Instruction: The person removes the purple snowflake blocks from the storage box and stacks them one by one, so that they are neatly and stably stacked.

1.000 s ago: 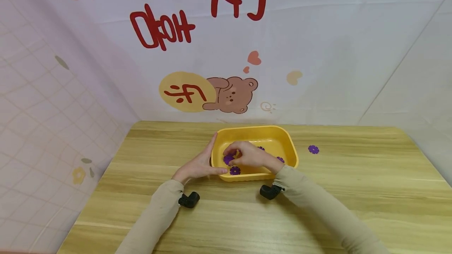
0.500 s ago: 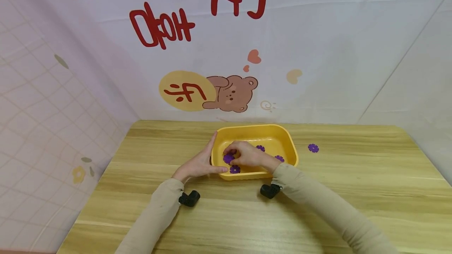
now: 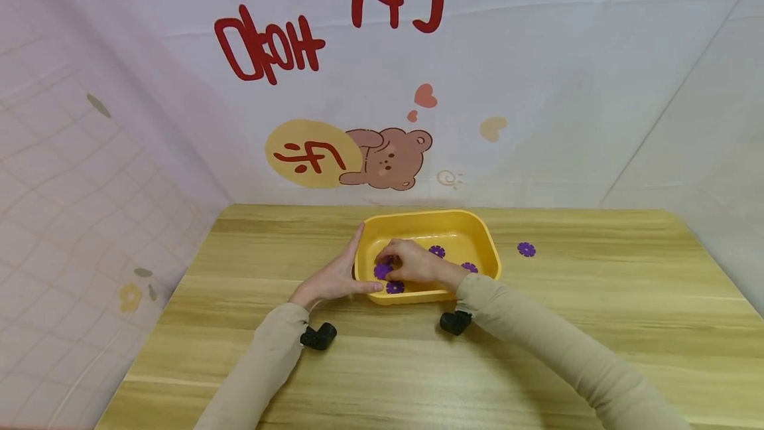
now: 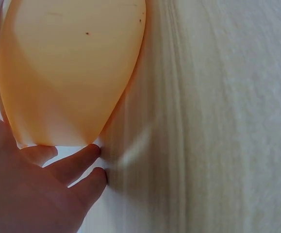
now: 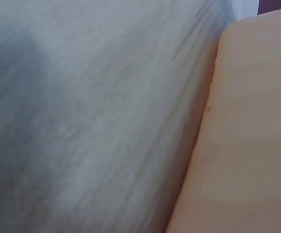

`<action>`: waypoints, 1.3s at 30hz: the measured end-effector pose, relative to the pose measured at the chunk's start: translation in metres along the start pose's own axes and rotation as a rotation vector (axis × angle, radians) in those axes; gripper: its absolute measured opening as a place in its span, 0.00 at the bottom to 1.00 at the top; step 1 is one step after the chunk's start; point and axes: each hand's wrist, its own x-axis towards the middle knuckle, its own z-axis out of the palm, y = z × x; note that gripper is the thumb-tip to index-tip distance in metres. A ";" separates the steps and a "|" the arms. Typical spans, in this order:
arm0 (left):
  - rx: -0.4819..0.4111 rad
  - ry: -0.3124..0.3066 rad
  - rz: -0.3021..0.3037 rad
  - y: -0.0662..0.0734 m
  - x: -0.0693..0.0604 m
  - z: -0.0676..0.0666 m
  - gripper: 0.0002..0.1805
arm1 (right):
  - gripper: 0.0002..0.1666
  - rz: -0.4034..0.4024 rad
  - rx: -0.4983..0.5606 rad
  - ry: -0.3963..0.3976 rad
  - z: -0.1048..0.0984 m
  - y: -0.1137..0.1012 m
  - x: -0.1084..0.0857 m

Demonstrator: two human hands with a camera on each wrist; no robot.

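Left hand spread against the end of a yellow tub. Right hand inside it, thumb and fingers pinching a purple disc at their tips; second disc just nearside of that thumb.

the wood-grain table bears 1 yellow basin and, near it, 1 notched purple disc.

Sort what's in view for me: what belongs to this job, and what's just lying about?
Apparently in use:
yellow bin
left hand, touching its end
right hand, inside it
purple disc at that hand
other purple discs inside

Lying about:
loose purple disc on the table, right of the bin; may belong too
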 end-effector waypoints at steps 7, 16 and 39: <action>-0.002 0.002 -0.010 0.001 -0.001 0.000 0.67 | 0.15 -0.022 -0.067 -0.019 0.002 0.001 0.003; 0.000 -0.008 0.003 -0.001 0.000 -0.001 0.66 | 0.18 -0.022 -0.079 -0.024 0.004 0.001 0.002; 0.008 0.000 -0.002 0.002 -0.002 -0.001 0.67 | 0.16 -0.063 0.131 0.078 -0.004 -0.005 0.000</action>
